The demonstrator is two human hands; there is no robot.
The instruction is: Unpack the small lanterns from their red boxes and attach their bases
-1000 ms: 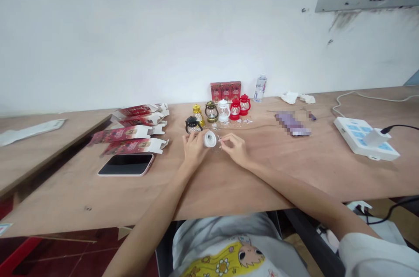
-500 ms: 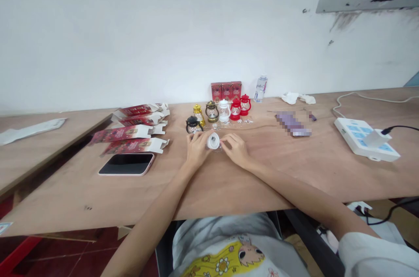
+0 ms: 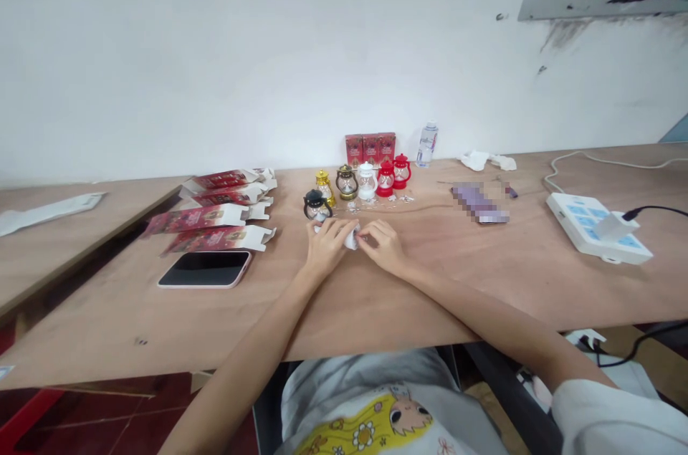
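My left hand (image 3: 325,251) is closed around a small white lantern (image 3: 351,237), mostly covered by my fingers. At its right end my right hand (image 3: 385,247) has its fingertips pinched together; whatever is between them is too small to make out. Just behind my left hand stands a black mini lantern (image 3: 317,206). Beyond it are a gold lantern (image 3: 323,187), a bronze one (image 3: 347,183), a white one (image 3: 367,181) and two red ones (image 3: 385,180), all upright. Small clear and white scraps (image 3: 395,200) lie in front of them.
Opened red boxes (image 3: 209,229) lie at the left, with a phone (image 3: 205,269) in front. Three red boxes (image 3: 370,149) and a water bottle (image 3: 428,145) stand by the wall. A pixelated purple item (image 3: 477,203), crumpled tissue (image 3: 475,160) and a power strip (image 3: 599,227) are rightward.
The white lantern has tilted: its round, hollow end faced me before and now points toward my right hand. My right fingertips have come in against it.
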